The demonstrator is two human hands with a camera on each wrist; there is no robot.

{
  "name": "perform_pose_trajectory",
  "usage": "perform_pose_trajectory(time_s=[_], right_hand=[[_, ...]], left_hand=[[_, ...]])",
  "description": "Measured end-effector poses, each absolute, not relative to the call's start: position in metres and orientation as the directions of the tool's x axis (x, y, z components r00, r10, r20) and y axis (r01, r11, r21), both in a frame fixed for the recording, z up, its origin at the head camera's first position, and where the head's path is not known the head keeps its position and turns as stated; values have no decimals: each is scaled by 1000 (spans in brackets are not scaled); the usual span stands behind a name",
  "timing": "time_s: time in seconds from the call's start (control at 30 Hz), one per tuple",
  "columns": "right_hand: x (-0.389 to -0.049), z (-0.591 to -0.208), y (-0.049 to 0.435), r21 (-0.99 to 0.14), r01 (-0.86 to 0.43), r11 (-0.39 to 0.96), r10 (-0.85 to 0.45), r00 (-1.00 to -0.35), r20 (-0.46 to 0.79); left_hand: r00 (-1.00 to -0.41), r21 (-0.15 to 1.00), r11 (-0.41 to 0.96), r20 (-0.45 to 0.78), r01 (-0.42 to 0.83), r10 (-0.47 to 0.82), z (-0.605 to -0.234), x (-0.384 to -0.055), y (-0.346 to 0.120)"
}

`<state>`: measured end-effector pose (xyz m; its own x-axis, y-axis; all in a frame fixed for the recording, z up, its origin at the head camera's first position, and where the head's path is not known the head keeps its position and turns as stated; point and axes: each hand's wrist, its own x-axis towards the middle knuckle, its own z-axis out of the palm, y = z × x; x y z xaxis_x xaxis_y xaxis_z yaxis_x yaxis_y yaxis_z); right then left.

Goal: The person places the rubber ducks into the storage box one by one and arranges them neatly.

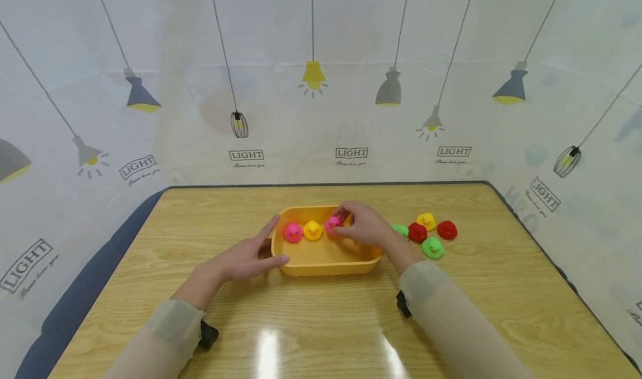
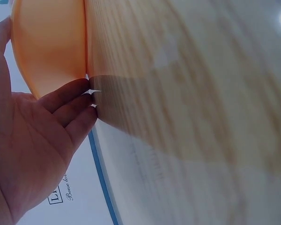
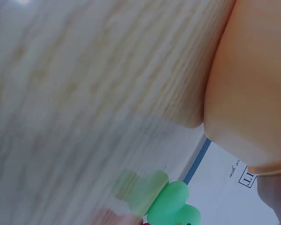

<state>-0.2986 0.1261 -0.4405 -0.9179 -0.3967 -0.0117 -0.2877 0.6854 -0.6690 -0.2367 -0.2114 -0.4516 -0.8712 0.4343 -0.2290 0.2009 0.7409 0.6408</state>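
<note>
An orange plastic tub (image 1: 326,270) stands on the table, with a pink rubber duck (image 1: 293,233) and a yellow rubber duck (image 1: 313,231) side by side in it. My right hand (image 1: 365,223) reaches in over its right part and pinches another pink rubber duck (image 1: 333,224) between thumb and fingers, beside the yellow one. At the tub's left end, my left hand (image 1: 253,256) rests with thumb and index finger spread along the rim. In the left wrist view, the other fingers (image 2: 68,103) lie against the tub's outer wall, low down by the table.
Right of the tub lie more rubber ducks: a yellow duck (image 1: 426,220), two red ones, a green duck (image 1: 433,248), and another green duck (image 1: 399,229) partly behind my right wrist. The wooden table (image 1: 321,312) ends at a printed backdrop (image 1: 281,100).
</note>
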Motion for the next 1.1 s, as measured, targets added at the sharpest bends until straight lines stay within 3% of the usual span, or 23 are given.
perform_pose_trajectory(time_s=[0.4, 1.1], right_hand=[[-299, -441, 120, -509, -304, 805, -395, -916, -77], [-297, -442, 117, -475, -301, 827, -388, -917, -93]], left_hand=[[-872, 636, 743, -222, 210, 436, -453, -238, -210], [-875, 639, 741, -218, 207, 433, -454, -238, -210]])
